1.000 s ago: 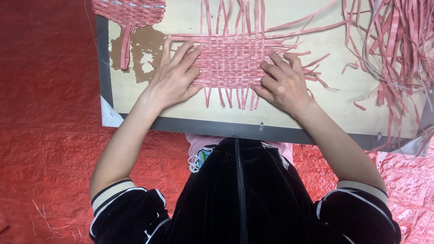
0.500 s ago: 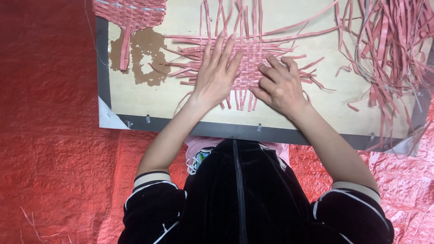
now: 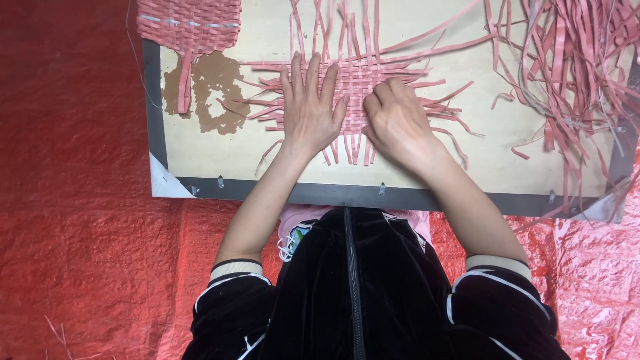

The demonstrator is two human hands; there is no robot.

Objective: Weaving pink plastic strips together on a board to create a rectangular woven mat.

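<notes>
the left hand [image 3: 309, 110] lies flat, fingers spread, on the half-woven pink mat [image 3: 363, 80] in the middle of the board [image 3: 220, 157] — likely pinning the weave still. the right hand [image 3: 398, 123] is curled, fingertips tucked onto the mat; whether it pinches a strip, i cannot tell. a finished mat [image 3: 189, 25] sits at the upper left, loose strips [image 3: 573, 60] crowd the right — near the work

A pink woven mat [image 3: 360, 83] lies flat on the far middle of the board. It is made of thin strips crossed over and under. Loose strip ends stick out on every side.
</notes>
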